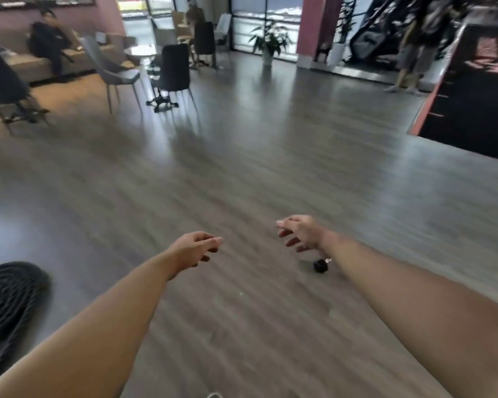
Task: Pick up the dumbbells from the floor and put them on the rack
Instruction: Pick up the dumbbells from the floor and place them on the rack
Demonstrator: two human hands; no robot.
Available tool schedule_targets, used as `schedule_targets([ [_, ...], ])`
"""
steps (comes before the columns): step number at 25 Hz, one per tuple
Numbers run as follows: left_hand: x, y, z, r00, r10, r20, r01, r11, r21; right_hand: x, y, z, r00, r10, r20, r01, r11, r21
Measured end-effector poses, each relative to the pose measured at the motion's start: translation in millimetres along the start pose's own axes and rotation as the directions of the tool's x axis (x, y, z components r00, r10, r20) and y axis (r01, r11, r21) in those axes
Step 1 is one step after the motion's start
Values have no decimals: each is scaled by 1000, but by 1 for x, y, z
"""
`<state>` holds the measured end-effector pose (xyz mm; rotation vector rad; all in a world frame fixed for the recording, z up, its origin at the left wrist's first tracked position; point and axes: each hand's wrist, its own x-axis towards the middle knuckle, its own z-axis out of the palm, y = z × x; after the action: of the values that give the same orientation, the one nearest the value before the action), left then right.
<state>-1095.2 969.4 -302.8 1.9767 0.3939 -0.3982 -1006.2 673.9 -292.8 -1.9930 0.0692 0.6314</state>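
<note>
1. Head view: both bare arms reach forward over a grey wood-plank floor (242, 156), with the hands held apart from each other and above the floor.
2. The left hand (194, 248) has its fingers loosely curled, thumb and fingertips close together, and nothing between them.
3. The right hand (301, 232) is spread, fingers pointing toward the left hand and slightly down, and grips nothing.
4. A small dark dumbbell (320, 266) lies on the floor just below the right wrist, partly hidden by the right forearm; only one black end and a glint of its metal handle show. It is nearer the right hand than the left, and neither hand touches it.
5. A coil of thick black rope (10, 297) lies on the floor well to the left of the left forearm.
6. Far beyond the hands stand chairs (174, 68), a potted plant (269, 41) and seated people; the picture is blurred.
</note>
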Motion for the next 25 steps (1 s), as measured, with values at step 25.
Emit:
schedule_targets([
  [25, 304, 230, 305, 980, -107, 165, 87, 988, 124, 196, 149, -423, 969, 199, -147, -200, 980, 8],
])
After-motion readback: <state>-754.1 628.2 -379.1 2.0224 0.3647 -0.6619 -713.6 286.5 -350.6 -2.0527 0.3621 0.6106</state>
